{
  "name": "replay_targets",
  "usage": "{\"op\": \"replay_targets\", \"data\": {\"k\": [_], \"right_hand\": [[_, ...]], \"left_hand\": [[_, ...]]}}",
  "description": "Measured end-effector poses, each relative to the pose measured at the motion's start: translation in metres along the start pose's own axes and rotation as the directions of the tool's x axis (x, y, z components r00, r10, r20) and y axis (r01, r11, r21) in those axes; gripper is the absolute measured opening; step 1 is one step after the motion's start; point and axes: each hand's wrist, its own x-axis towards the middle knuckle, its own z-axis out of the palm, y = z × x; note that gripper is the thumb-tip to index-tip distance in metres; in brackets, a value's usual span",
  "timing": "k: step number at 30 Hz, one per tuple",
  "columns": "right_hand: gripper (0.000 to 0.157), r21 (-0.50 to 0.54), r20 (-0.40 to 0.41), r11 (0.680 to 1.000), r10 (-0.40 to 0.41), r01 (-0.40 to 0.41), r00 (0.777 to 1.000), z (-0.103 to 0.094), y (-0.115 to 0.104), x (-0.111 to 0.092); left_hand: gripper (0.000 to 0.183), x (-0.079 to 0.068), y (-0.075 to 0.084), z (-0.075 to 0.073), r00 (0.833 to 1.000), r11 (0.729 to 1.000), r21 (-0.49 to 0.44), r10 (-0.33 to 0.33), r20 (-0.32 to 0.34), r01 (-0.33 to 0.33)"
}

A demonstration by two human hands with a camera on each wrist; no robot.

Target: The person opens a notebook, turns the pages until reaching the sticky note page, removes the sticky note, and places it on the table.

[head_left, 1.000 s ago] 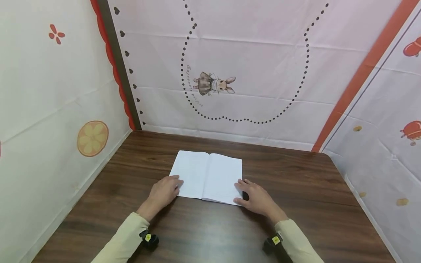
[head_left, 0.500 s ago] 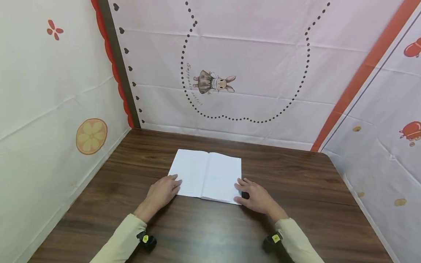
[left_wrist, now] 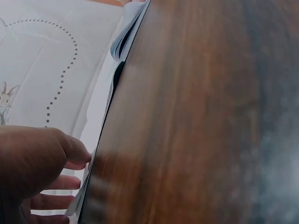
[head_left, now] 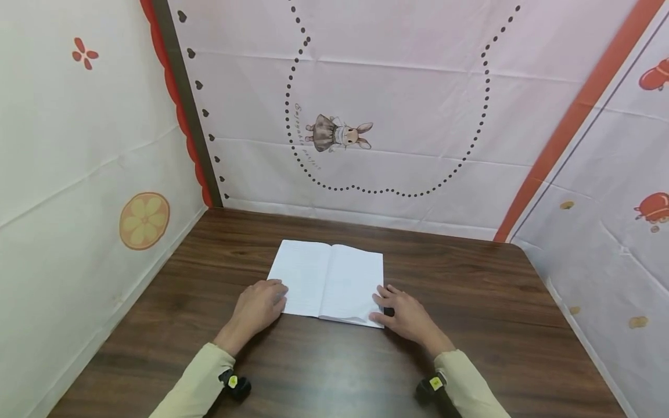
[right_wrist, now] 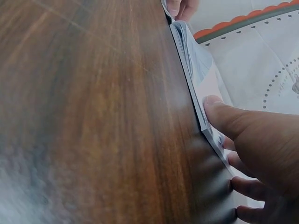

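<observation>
A notebook with white, faintly lined pages (head_left: 351, 278) lies spread flat on the dark wooden table. My left hand (head_left: 257, 306) rests at its lower left edge, fingertips on the page border. In the left wrist view the left thumb (left_wrist: 77, 151) touches the notebook's near edge, its fingers spread beyond. On the opposite side, my right hand (head_left: 410, 316) lies over the lower right corner. Its thumb (right_wrist: 215, 105) presses the page near the corner, where the top sheet buckles slightly. The other right fingers bend at the side edge of the notebook.
Brown wood tabletop (head_left: 470, 290) surrounds the notebook. A white cloth backdrop with a rabbit print (head_left: 337, 133) rises behind the table, and printed cloth walls stand at left (head_left: 78, 145) and right (head_left: 617, 232). Each wrist carries a black camera (head_left: 237, 386).
The page's lower edge near my right thumb has buckled up slightly, the thumb having shifted a little left. My left hand has moved only slightly. The notebook remains in place.
</observation>
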Motion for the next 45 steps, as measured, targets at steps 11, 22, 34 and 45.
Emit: {"op": "replay_targets", "data": {"k": [11,22,34,45], "right_hand": [[0.062,0.003,-0.016,1.000,-0.006,0.006,1.000,-0.001,-0.001,-0.001],[0.060,-0.012,-0.030,1.000,-0.015,0.014,0.999,0.001,-0.001,0.000],[0.060,-0.015,-0.004,1.000,0.003,-0.003,1.000,0.003,0.000,0.002],[0.061,-0.022,-0.008,1.000,-0.005,0.005,1.000,0.004,0.001,0.002]], "left_hand": [[0.018,0.015,0.011,-0.010,0.963,0.997,0.014,0.075,-0.260,-0.074],[0.013,0.041,0.069,-0.021,0.867,0.933,0.017,0.341,-0.364,-0.360],[0.033,0.038,0.111,0.016,0.808,0.805,0.071,0.583,0.089,-0.589],[0.041,0.045,0.123,0.033,0.808,0.807,0.097,0.560,0.185,-0.582]]}}
